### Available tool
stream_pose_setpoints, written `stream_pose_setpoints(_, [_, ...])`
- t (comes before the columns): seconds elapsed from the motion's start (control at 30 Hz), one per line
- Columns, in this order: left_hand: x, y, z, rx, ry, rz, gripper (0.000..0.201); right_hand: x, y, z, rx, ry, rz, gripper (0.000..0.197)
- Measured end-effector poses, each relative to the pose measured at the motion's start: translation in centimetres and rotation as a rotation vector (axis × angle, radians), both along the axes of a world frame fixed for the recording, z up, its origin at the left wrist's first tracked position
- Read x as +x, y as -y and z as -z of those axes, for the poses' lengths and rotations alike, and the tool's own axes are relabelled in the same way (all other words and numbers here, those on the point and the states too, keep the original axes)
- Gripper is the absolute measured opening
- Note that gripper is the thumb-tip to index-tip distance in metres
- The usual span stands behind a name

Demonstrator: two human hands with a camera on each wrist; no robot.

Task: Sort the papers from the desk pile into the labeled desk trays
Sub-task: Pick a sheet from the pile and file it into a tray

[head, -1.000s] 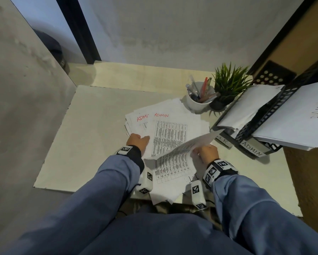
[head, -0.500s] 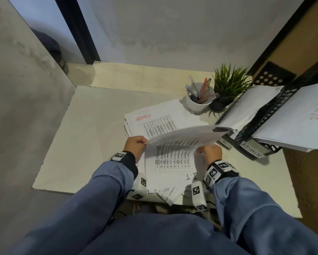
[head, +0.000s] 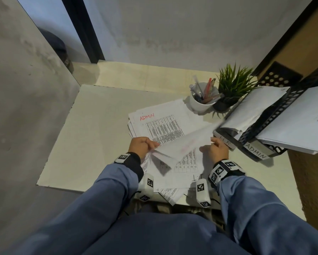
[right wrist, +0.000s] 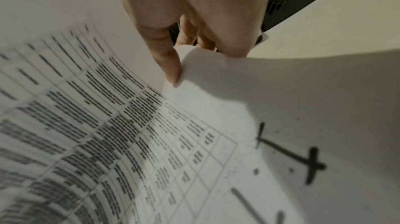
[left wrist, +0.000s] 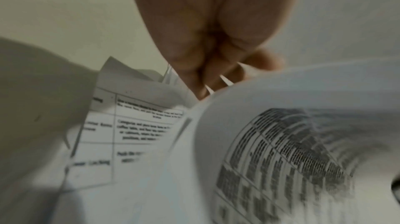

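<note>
A loose pile of printed sheets (head: 161,126) lies on the desk, its top far sheet marked ADMIN in red. Both hands lift one sheet (head: 184,144) off the pile, its printed side down and curved. My left hand (head: 142,146) pinches its near left corner (left wrist: 218,89). My right hand (head: 216,150) pinches its right edge (right wrist: 188,60). The sheet's far corner points at the black stacked trays (head: 276,115), labelled HR (head: 225,140) and ADMIN (head: 255,152), both holding white papers. A sheet with black hand lettering (right wrist: 288,156) lies under the lifted one.
A white cup of pens (head: 203,100) and a small potted plant (head: 231,87) stand behind the pile, left of the trays. The desk mat (head: 99,129) stretches out to the left. A grey wall closes the left side, a brown panel the right.
The lifted sheet has risen and swung toward the trays, now showing its blank back. My left hand has gone from pressing the pile to pinching the sheet's corner. One ADMIN sheet is uncovered.
</note>
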State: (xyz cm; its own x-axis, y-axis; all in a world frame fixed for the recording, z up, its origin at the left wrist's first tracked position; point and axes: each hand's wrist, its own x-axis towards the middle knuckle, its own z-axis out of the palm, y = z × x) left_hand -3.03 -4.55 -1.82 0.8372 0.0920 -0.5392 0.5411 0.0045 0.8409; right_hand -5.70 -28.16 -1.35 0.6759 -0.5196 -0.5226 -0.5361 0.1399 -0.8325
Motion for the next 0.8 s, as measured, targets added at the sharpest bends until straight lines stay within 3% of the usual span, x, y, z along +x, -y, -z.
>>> stream_pose_setpoints(0.13, [0.8,-1.4,1.7,0.413,0.023,-0.223,0.029,-0.5,0.7,0.0,-0.032,-0.037,0.011,0.056])
stream_pose_setpoints(0.27, [1.1,-2.1,2.0,0.409,-0.171,-0.181,0.037,-0.7,0.8,1.0,0.045,-0.06,-0.007,0.04])
stream_pose_setpoints(0.4, [1.2,-2.1,1.6,0.479,-0.151,-0.08,0.039,-1.1,0.5,-0.1,0.037,-0.083,-0.061,0.034])
stream_pose_setpoints(0.53, [1.7,-2.4,1.2,0.516,-0.113,-0.07,0.027,-1.1,1.0,-0.3,-0.003,-0.046,-0.114,0.021])
stream_pose_setpoints(0.63, [1.9,-2.5,0.9,0.581,-0.059,-0.059,0.021,-1.1,1.9,2.0,0.055,0.004,-0.175,0.05])
stream_pose_setpoints(0.8, [2.0,-2.4,0.2,0.651,0.009,-0.007,0.028,-1.1,1.9,3.6,0.1,0.022,-0.176,0.047])
